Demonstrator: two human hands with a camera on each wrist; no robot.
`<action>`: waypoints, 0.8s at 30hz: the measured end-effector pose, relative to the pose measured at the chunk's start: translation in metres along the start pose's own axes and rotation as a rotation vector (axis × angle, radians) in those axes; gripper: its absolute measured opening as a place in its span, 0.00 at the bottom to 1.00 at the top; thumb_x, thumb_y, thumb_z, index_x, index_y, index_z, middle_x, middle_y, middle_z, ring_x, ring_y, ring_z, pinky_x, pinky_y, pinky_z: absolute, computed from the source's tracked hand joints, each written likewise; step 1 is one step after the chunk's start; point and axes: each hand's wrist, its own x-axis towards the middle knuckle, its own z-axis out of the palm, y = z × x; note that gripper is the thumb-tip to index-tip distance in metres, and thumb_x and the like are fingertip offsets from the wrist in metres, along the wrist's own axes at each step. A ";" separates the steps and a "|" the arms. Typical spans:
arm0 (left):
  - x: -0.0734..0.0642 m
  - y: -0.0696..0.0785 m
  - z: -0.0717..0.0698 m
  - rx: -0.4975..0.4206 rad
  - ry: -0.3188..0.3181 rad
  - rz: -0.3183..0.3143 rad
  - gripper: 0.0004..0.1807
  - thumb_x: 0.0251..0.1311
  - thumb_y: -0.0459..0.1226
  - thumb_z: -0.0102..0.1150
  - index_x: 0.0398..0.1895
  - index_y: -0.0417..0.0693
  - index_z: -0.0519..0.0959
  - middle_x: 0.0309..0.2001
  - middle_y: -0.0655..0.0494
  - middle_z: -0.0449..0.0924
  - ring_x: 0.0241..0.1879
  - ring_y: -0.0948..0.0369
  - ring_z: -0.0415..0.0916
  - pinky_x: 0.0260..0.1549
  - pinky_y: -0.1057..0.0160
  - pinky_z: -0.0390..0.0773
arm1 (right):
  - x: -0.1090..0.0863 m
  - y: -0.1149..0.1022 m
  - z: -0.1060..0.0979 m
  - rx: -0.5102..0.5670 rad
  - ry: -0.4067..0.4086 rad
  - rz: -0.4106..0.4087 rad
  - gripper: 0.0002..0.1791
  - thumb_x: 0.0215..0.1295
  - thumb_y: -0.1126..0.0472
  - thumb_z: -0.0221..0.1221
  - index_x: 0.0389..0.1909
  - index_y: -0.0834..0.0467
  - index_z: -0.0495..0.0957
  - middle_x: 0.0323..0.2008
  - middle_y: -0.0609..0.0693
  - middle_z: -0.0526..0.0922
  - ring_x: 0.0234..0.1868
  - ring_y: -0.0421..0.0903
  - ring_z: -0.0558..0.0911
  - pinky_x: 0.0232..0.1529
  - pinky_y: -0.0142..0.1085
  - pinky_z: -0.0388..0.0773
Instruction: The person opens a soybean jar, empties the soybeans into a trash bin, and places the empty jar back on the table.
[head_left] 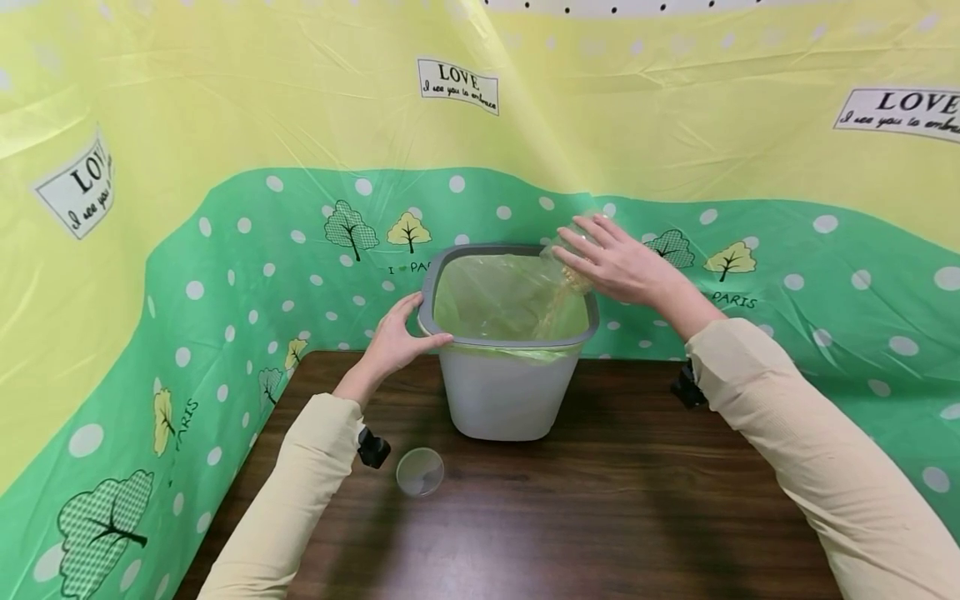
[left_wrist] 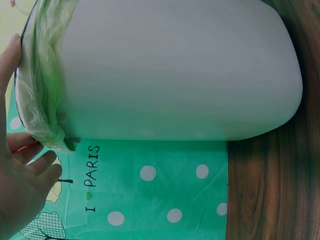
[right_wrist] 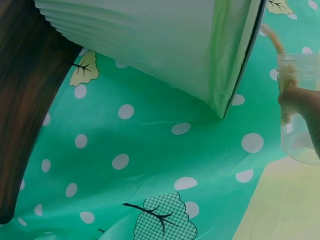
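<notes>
A whitish trash bin [head_left: 498, 393] with a grey rim stands upright on the table, lined with a thin green bag [head_left: 480, 296]. At its left front corner my left hand [head_left: 393, 340] grips the rim, thumb along the front and fingers at the side. My right hand [head_left: 618, 260] holds a clear jar [right_wrist: 299, 142] tipped over the bin's right side. Out of its mouth a stream of small pale-yellow grains [head_left: 551, 312] falls into the bag. Some grains lie along the jar's inner wall. Liner folds [left_wrist: 47, 80] hang over the rim in the left wrist view.
A round clear lid [head_left: 420, 472] lies on the dark wooden table [head_left: 540, 525], in front of the bin and to its left. Behind and at the left hangs a yellow and green printed sheet [head_left: 300, 108], close to the bin's back.
</notes>
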 end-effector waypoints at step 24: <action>0.000 0.000 0.000 -0.008 0.005 -0.003 0.51 0.43 0.59 0.65 0.69 0.50 0.56 0.70 0.56 0.51 0.69 0.53 0.47 0.62 0.44 0.56 | -0.012 -0.007 0.009 -0.008 -0.014 -0.060 0.40 0.43 0.77 0.63 0.62 0.61 0.62 0.60 0.64 0.66 0.62 0.64 0.63 0.63 0.54 0.58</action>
